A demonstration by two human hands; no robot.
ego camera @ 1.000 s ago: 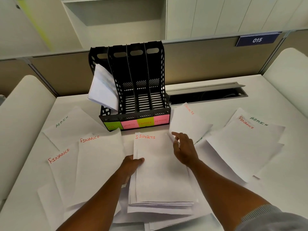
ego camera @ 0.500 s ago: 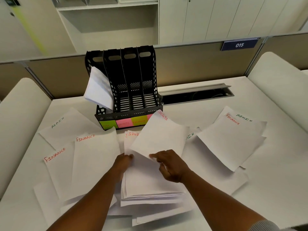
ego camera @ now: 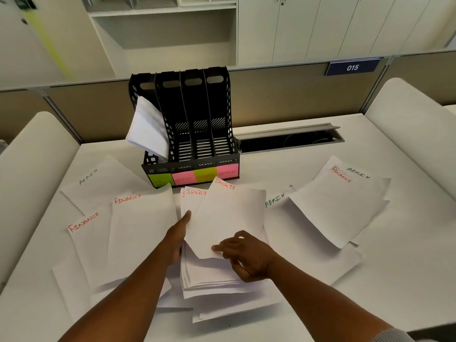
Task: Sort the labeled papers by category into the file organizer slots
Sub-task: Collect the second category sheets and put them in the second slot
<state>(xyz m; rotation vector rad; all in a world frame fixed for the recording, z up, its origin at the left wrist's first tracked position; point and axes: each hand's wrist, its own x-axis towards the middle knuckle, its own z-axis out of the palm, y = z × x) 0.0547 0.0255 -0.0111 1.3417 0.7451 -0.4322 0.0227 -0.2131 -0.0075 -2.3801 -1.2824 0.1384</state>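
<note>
Now that the right hand (ego camera: 246, 255) has dragged a loose SPORTS sheet (ego camera: 229, 218) by its pinched corner onto the SPORTS stack (ego camera: 195, 201), steadied by the flat left hand (ego camera: 179, 233), the stack nears filing in the organizer (ego camera: 192, 134).

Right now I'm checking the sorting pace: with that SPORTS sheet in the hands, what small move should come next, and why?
Probably square the tilted SPORTS sheet onto the SPORTS stack. It lies skewed across the pile, the right hand pinches its lower corner, and the left hand steadies the stack's left edge. The organizer's pink second slot looks empty.
</note>
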